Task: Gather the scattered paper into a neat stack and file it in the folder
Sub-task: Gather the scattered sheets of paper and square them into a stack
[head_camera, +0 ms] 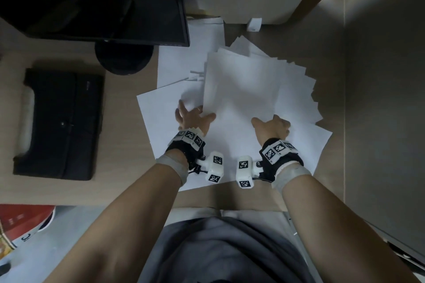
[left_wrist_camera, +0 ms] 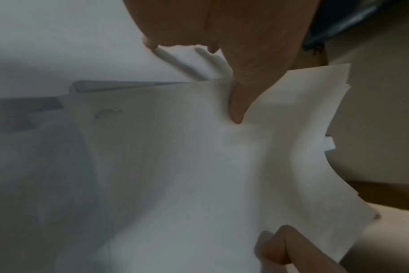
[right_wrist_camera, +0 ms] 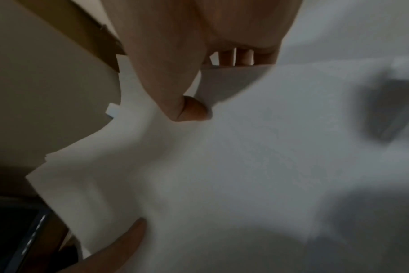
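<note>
Many white paper sheets lie fanned across the wooden desk (head_camera: 119, 190). A thicker sheaf (head_camera: 241, 89) on top of them has its near edge held by both hands. My left hand (head_camera: 197, 115) pinches the sheaf's left corner, thumb (left_wrist_camera: 239, 96) on top and fingers underneath. My right hand (head_camera: 269, 123) pinches its right corner the same way, thumb (right_wrist_camera: 189, 109) pressing the top sheet. The sheaf (left_wrist_camera: 199, 175) bows between the two thumbs. Loose sheets (head_camera: 161, 108) stay flat beneath. The black folder (head_camera: 59, 122) lies shut at the desk's left, apart from both hands.
A dark monitor (head_camera: 103, 2) stands at the back left, its round base (head_camera: 124, 57) touching the far sheets. A small white tag (head_camera: 254, 24) sits by the pale panel behind. The desk ends just right of the sheets. A red object (head_camera: 25, 218) lies low left.
</note>
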`<state>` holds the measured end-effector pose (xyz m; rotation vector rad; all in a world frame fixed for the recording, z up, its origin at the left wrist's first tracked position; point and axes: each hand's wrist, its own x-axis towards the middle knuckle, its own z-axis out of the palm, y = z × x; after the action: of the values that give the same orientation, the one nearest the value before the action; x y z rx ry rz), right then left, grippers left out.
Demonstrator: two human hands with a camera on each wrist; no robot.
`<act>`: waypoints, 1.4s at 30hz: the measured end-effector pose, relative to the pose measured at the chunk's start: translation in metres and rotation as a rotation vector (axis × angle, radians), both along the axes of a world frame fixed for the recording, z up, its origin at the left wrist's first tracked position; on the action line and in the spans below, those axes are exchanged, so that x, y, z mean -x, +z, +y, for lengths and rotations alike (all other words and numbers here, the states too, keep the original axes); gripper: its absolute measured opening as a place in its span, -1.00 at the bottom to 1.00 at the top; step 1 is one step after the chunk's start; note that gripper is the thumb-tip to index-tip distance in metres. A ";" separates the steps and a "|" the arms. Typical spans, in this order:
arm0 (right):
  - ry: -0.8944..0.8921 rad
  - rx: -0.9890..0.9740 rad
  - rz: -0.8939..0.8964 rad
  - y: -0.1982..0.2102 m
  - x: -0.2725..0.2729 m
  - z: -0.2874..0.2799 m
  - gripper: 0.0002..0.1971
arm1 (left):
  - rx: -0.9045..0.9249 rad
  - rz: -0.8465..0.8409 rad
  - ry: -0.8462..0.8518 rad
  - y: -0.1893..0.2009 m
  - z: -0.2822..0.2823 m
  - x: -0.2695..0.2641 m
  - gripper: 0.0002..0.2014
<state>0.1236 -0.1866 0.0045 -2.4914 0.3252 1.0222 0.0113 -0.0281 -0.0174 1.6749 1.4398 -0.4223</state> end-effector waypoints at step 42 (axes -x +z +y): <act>-0.290 -0.143 0.068 -0.013 -0.003 -0.008 -0.24 | 0.033 -0.025 -0.146 0.001 0.012 -0.026 -0.42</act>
<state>0.1270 -0.1943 -0.0087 -2.2058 0.5932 0.9739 0.0376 -0.0156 -0.0160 1.7586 1.2906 -0.5018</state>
